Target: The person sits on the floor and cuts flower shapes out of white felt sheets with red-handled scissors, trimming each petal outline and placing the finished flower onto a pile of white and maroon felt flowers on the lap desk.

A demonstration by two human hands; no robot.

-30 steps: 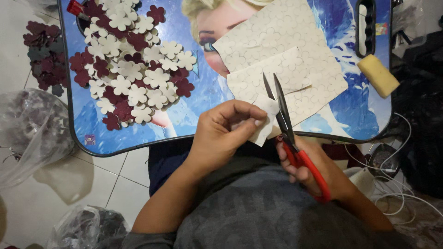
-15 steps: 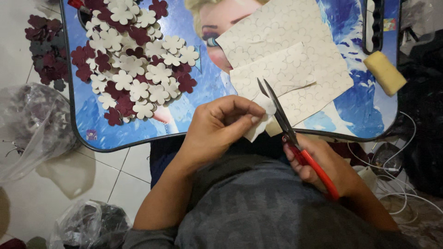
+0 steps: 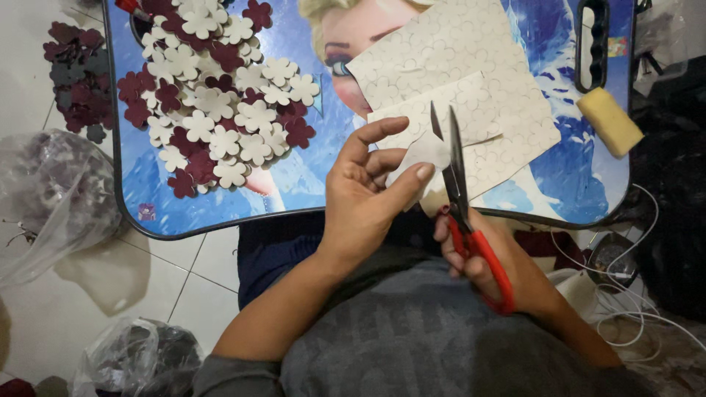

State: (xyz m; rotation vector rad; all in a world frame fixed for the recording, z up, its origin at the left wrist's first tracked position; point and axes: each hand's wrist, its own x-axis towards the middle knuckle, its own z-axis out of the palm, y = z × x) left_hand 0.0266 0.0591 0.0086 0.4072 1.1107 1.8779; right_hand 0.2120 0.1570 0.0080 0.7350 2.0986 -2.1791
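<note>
My left hand [image 3: 368, 198] pinches a small cream foam piece [image 3: 423, 154] between thumb and fingers, just above the near edge of a blue lap tray [image 3: 294, 191]. My right hand [image 3: 485, 261] grips red-handled scissors [image 3: 460, 187], whose blades point up and sit against the foam piece. Behind them lie cream foam sheets [image 3: 478, 81] marked with flower outlines. A pile of cream and maroon foam flowers [image 3: 220, 110] covers the tray's left half.
A yellow sponge block [image 3: 610, 121] lies at the tray's right edge by a handle slot [image 3: 592, 44]. More maroon flowers [image 3: 77, 77] lie on the tiled floor at left, with clear plastic bags [image 3: 51, 198] nearby. White cables [image 3: 647, 294] trail at right.
The scissors' blades have come nearly together on the foam piece. My left hand has turned, its index finger lifting away while thumb and fingers keep the piece.
</note>
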